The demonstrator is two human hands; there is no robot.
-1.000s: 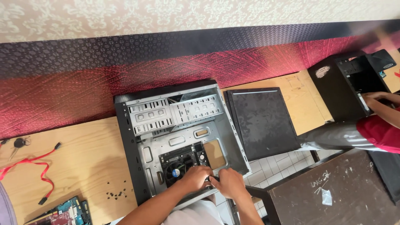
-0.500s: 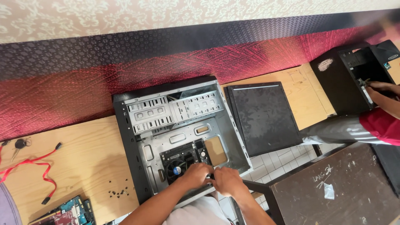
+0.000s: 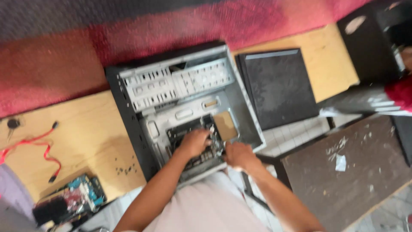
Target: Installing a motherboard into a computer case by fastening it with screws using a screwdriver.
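Over at the far left, a red cable point(image 3: 36, 148) lies on the wooden counter point(image 3: 86, 129), with a blue circuit board point(image 3: 83, 195) below it. Centre frame, an open computer case point(image 3: 184, 99) lies on its side. Inside its lower part, the left hand point(image 3: 195, 143) presses down on the motherboard point(image 3: 193, 141), fingers curled; the right hand point(image 3: 240, 155) grips the case's lower edge just beside. Right of them lies a black side panel point(image 3: 279, 86).
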